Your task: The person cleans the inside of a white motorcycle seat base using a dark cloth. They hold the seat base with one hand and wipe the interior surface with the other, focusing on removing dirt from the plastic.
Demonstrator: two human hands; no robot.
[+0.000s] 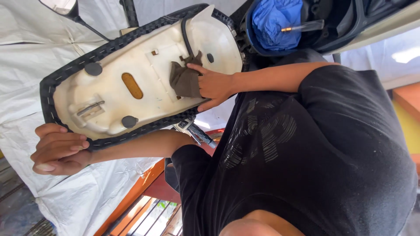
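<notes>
- Your right hand (215, 85) presses a dark grey rag (186, 79) flat against the cream plastic underside of the raised scooter seat (131, 57) — fingers spread on the cloth, clamped on nothing else.
- Your left hand (59, 148) curls shut round the seat's black stitched edge (46, 94); keep that grip firm.
- Wipe around the amber oval insert (131, 85) and black rubber bumpers (93, 68) — short strokes, even pressure.

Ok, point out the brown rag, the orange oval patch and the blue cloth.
brown rag (184, 81), head view, on the middle of the crumpled cloth.
orange oval patch (131, 85), head view, on its centre, on the seat's pale underside.
blue cloth (274, 22), head view, on the bunched fabric's middle.
</notes>
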